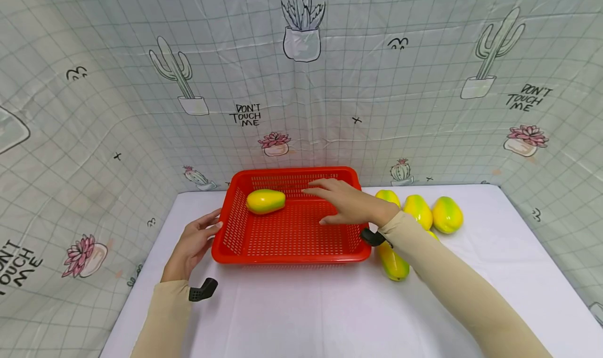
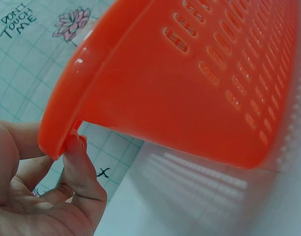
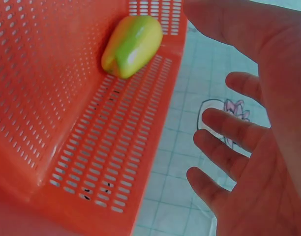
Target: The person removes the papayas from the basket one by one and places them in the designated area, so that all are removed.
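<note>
A red plastic basket (image 1: 292, 260) with slotted walls stands on the white table. One yellow-green papaya (image 1: 266, 201) lies inside it, toward the back left; the same papaya (image 3: 133, 46) shows in the right wrist view. My left hand (image 1: 194, 243) grips the basket's left rim, thumb and fingers pinching the edge in the left wrist view, where the basket wall (image 2: 190, 98) fills much of the picture. Over the basket's right side hovers my right hand (image 1: 350, 202), its fingers spread and holding nothing.
To the right of the basket lie several more papayas, among them one at the far right (image 1: 447, 214) and one in front (image 1: 394, 264), partly hidden by my right forearm. A cloth backdrop (image 1: 330, 96) with cactus drawings rises behind the table (image 1: 282, 316).
</note>
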`<state>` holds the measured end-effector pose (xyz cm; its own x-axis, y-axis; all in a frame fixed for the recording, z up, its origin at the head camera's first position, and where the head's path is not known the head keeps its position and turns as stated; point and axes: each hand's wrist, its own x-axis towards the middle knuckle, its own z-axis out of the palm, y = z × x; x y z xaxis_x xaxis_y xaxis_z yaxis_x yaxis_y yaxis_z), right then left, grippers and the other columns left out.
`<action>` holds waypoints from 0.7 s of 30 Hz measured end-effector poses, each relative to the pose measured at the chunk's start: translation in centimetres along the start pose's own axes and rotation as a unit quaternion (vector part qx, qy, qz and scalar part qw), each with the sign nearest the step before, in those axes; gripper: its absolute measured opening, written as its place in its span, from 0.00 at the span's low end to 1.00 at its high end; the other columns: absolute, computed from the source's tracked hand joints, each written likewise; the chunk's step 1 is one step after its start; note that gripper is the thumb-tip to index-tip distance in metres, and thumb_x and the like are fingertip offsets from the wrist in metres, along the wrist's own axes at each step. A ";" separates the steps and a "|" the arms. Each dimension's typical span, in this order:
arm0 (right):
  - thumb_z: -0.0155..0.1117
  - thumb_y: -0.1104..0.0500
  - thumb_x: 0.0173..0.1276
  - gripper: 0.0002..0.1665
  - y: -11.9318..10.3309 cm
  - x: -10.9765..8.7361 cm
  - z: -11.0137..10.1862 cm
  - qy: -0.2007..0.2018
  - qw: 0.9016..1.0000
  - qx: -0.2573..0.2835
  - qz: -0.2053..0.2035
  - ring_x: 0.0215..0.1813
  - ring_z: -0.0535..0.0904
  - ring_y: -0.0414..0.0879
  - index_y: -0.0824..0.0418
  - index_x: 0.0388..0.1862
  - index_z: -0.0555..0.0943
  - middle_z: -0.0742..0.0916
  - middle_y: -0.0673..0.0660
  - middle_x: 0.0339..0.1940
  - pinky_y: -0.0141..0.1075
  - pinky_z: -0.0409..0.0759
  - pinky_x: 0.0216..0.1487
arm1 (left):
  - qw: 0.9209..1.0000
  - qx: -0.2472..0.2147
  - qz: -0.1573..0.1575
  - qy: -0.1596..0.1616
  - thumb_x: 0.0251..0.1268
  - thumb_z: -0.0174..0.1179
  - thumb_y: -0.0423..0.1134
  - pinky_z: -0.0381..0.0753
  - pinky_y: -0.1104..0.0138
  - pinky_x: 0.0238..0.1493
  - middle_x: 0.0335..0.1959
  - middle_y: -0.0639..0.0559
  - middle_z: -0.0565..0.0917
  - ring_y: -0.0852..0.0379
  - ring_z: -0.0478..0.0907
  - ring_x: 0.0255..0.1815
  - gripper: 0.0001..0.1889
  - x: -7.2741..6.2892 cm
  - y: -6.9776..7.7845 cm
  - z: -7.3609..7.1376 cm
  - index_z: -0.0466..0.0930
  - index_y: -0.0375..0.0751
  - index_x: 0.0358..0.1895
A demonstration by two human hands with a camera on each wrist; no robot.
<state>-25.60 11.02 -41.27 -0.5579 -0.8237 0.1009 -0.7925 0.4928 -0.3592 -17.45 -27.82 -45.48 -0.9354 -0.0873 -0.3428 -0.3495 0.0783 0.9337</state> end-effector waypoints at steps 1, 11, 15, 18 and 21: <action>0.77 0.54 0.69 0.45 0.0 0.3 0.0 -0.005 1.000 0.000 0.002 0.81 0.62 0.63 0.60 0.81 0.68 0.69 0.66 0.81 0.63 0.59 0.80 | 1.000 0.000 0.000 0.000 0.84 0.52 0.35 0.82 0.76 0.48 0.72 0.41 0.65 0.59 0.74 0.53 0.31 0.0 0.0 0.0 0.59 0.42 0.84; 0.77 0.55 0.70 0.46 -0.1 2.4 0.6 -0.040 0.999 -0.015 0.007 0.81 0.64 0.62 0.59 0.82 0.67 0.70 0.65 0.80 0.60 0.62 0.80 | 1.000 -0.007 -0.002 0.001 0.84 0.52 0.35 0.82 0.76 0.49 0.71 0.42 0.66 0.59 0.74 0.54 0.30 0.1 -0.2 0.0 0.59 0.41 0.84; 0.76 0.55 0.70 0.46 -0.2 2.9 0.9 -0.052 0.998 -0.012 0.015 0.81 0.64 0.61 0.57 0.83 0.67 0.70 0.63 0.80 0.59 0.61 0.80 | 1.000 -0.009 -0.003 0.000 0.84 0.52 0.34 0.82 0.76 0.49 0.70 0.43 0.66 0.59 0.74 0.54 0.30 0.0 -0.1 0.0 0.59 0.41 0.84; 0.76 0.54 0.71 0.46 -0.2 3.2 1.1 -0.057 0.998 -0.016 0.019 0.81 0.63 0.60 0.56 0.83 0.66 0.70 0.62 0.81 0.59 0.60 0.81 | 1.000 -0.011 -0.002 -0.001 0.84 0.52 0.34 0.82 0.76 0.50 0.70 0.43 0.66 0.60 0.74 0.54 0.30 0.0 -0.1 0.0 0.59 0.41 0.84; 0.75 0.54 0.72 0.46 -0.2 3.6 1.2 -0.061 0.998 -0.021 0.019 0.82 0.62 0.60 0.57 0.83 0.65 0.69 0.63 0.81 0.59 0.59 0.82 | 1.000 -0.013 -0.002 -0.001 0.84 0.52 0.34 0.82 0.76 0.50 0.70 0.43 0.66 0.59 0.74 0.54 0.30 0.0 -0.1 0.1 0.59 0.41 0.84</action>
<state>-27.11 7.62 -41.92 -0.5558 -0.8309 -0.0259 -0.7823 0.5333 -0.3220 -17.44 -27.72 -45.54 -0.9338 -0.0857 -0.3475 -0.3525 0.0516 0.9344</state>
